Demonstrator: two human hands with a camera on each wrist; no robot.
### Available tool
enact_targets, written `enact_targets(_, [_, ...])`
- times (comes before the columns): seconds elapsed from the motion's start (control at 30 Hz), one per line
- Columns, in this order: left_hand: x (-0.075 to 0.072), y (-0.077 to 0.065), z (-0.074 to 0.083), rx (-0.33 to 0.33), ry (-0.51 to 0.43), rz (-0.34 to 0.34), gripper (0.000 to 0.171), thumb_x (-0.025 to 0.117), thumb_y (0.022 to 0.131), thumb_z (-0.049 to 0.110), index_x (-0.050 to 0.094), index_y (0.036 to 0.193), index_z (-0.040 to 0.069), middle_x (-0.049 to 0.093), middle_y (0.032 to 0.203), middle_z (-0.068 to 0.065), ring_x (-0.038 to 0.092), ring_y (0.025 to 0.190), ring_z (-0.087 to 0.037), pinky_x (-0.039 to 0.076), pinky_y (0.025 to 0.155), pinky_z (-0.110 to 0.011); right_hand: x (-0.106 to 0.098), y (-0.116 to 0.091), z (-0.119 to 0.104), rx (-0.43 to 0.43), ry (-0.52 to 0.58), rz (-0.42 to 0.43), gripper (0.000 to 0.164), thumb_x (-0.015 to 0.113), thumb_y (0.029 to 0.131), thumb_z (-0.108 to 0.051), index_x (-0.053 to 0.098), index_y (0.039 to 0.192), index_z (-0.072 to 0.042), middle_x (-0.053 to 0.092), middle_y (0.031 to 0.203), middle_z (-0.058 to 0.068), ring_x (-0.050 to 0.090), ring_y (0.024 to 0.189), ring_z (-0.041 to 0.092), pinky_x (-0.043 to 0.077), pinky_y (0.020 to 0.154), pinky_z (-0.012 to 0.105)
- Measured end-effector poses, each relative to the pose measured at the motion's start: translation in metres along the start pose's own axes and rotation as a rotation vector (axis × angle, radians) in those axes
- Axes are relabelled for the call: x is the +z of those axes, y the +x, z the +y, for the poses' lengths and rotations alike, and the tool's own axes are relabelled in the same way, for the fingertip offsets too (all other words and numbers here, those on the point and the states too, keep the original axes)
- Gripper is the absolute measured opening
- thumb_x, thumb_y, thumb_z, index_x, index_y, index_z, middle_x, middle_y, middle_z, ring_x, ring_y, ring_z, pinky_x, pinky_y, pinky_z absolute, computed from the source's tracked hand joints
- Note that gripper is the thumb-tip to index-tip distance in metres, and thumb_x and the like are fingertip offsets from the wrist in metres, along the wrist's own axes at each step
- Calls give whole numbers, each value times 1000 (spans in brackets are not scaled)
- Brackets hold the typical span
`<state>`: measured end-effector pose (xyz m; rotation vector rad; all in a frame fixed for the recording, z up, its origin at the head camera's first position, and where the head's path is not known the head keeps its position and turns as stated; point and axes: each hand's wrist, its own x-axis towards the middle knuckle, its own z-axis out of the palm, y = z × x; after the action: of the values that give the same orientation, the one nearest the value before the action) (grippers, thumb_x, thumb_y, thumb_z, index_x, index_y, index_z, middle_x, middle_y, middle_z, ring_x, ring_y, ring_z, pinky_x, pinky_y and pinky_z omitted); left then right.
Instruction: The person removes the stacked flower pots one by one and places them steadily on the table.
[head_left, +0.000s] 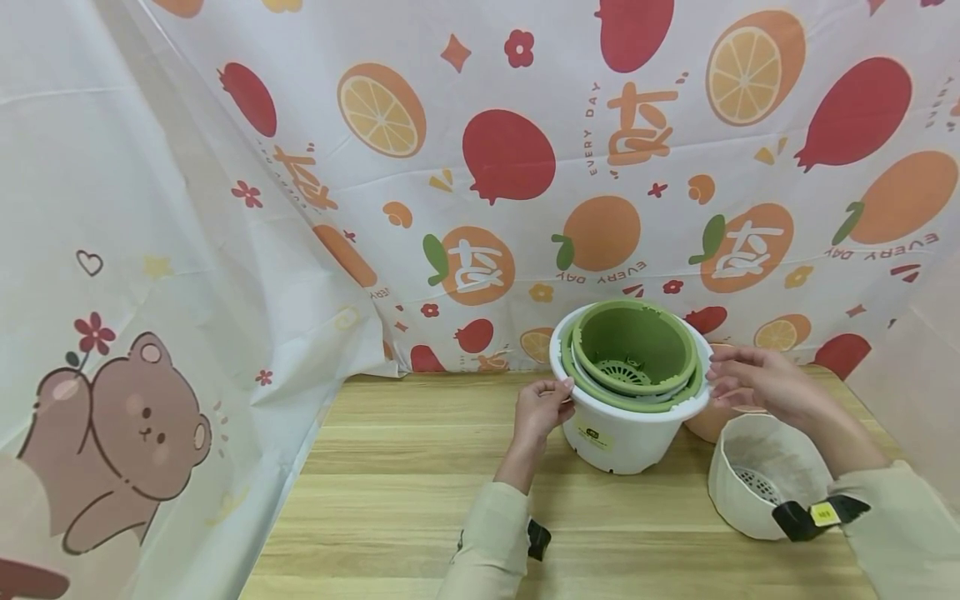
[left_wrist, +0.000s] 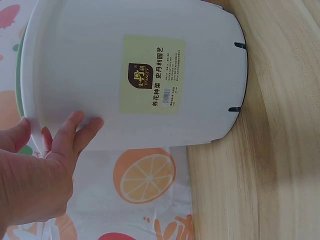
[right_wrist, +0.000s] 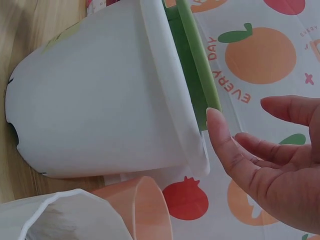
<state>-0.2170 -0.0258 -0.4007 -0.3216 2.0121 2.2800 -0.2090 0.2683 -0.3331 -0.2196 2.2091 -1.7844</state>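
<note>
A large white flowerpot (head_left: 630,442) stands on the table with green pots (head_left: 663,350) nested inside, their rims showing above its own. My left hand (head_left: 542,412) pinches the white rim at its left side; in the left wrist view the thumb lies at the rim and the fingers (left_wrist: 67,132) touch the outer wall below it. A pale label (left_wrist: 152,75) is on that wall. At the pot's right side, my right hand (head_left: 768,383) is held with fingers spread and loosely bent. The right wrist view shows its thumb (right_wrist: 220,130) close to the green rim, with nothing held.
A cream pot (head_left: 723,483) with a perforated bottom stands to the right, below my right forearm. Behind it an orange pot (head_left: 702,425) is partly hidden. Fruit-printed cloth (head_left: 510,242) hangs at the table's back edge. Bare wooden tabletop (head_left: 405,483) extends to the left.
</note>
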Motion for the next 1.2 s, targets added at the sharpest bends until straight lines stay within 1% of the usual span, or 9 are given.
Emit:
enact_targets(0.13, [0, 0, 0, -4, -4, 1, 24, 63, 87, 18, 60, 94, -5, 65, 84, -13, 63, 73, -16, 55, 70, -28, 2, 2, -2, 10, 0, 15, 51, 47, 96, -14, 24, 128, 18, 61, 94, 7, 64, 79, 21, 55, 74, 36])
enact_targets(0.37, [0, 0, 0, 3, -4, -1, 24, 64, 87, 18, 60, 94, -5, 65, 83, -13, 63, 71, -15, 55, 69, -27, 2, 7, -1, 7, 15, 12, 51, 44, 97, -12, 20, 129, 20, 60, 93, 5, 64, 78, 19, 55, 74, 37])
enact_targets(0.7, [0, 0, -1, 5, -11, 2, 23, 64, 86, 17, 61, 92, -5, 66, 82, -12, 63, 72, -16, 55, 69, -28, 3, 14, 0, 22, 47, 23, 54, 46, 96, -13, 18, 129, 20, 58, 94, 8, 63, 79, 20, 54, 75, 37])
enact_targets(0.93, [0, -1, 0, 5, -14, 4, 22, 64, 87, 16, 61, 92, -5, 66, 82, -12, 63, 70, -15, 55, 68, -27, 5, 20, 0, 17, 90, 24, 51, 45, 96, -10, 18, 126, 21, 59, 91, 7, 63, 79, 20, 54, 75, 36])
enact_targets(1.2, [0, -2, 0, 0, -10, 1, 22, 64, 87, 17, 61, 92, -4, 66, 82, -12, 63, 71, -15, 55, 68, -27, 7, 24, -2, 31, 51, 25, 54, 45, 96, -12, 17, 128, 21, 56, 92, 7, 63, 79, 19, 55, 75, 35])
